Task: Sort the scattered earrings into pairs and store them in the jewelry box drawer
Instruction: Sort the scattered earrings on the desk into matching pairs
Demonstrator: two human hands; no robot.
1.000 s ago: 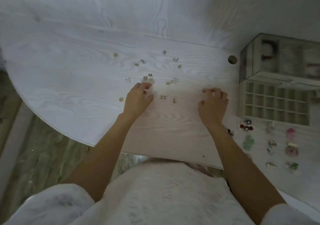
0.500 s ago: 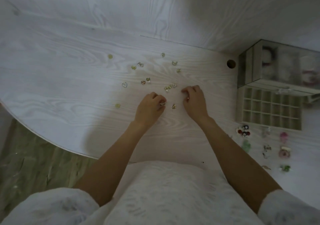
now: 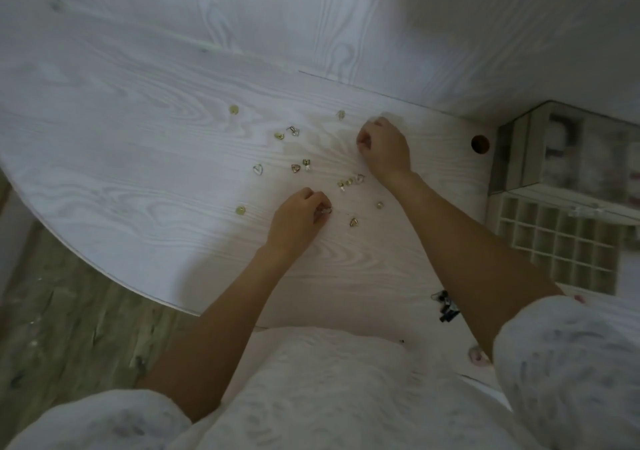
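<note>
Pale whitewashed wood-grain counter [image 3: 138, 158] with a curved near edge and a round cable hole [image 3: 480, 143] toward the right. Scattered across its middle: small gold and clear earrings [image 3: 296, 168], some heart-shaped, some round green-gold studs [image 3: 234, 109], lying apart from one another. At the right edge, a clear acrylic jewelry box [image 3: 568, 151] with its gridded drawer [image 3: 554, 241] pulled out. Near the front, a small dark clip-like piece [image 3: 446, 307], too blurred to identify.

Table [image 3: 145, 158]: pale white-washed wood grain, smooth, matt. Earrings [image 3: 298, 168]: small gold-toned metal, faint shine, some with clear glassy bits. Jewelry box [image 3: 568, 151] at 3 o'clock: clear glossy plastic; drawer [image 3: 554, 238] pale, matt dividers. Sleeve [image 3: 568, 373]: fuzzy white cloth.
</note>
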